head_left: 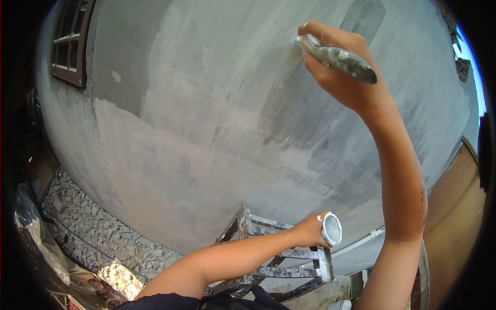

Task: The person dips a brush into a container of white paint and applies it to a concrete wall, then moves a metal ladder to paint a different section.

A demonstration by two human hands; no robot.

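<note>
My right hand [338, 59] is raised against the grey wall [196, 150], fingers closed round a paintbrush [343, 62]. Its dark handle is spotted with pale paint and points back toward me; the bristle end is hidden by my fingers. Lower down, my left hand [310, 231] is wrapped round a small cup [332, 229] with a white-smeared rim and greyish-white stuff inside. Streaky pale and darker grey strokes cover the wall around the brush.
A paint-splattered ladder [281, 271] stands below my left hand, against the wall. Rubble [98, 222] lies along the wall's foot at left, beside plastic sheeting [41, 237]. A framed window [72, 41] is at upper left. A brown panel [454, 222] stands at right.
</note>
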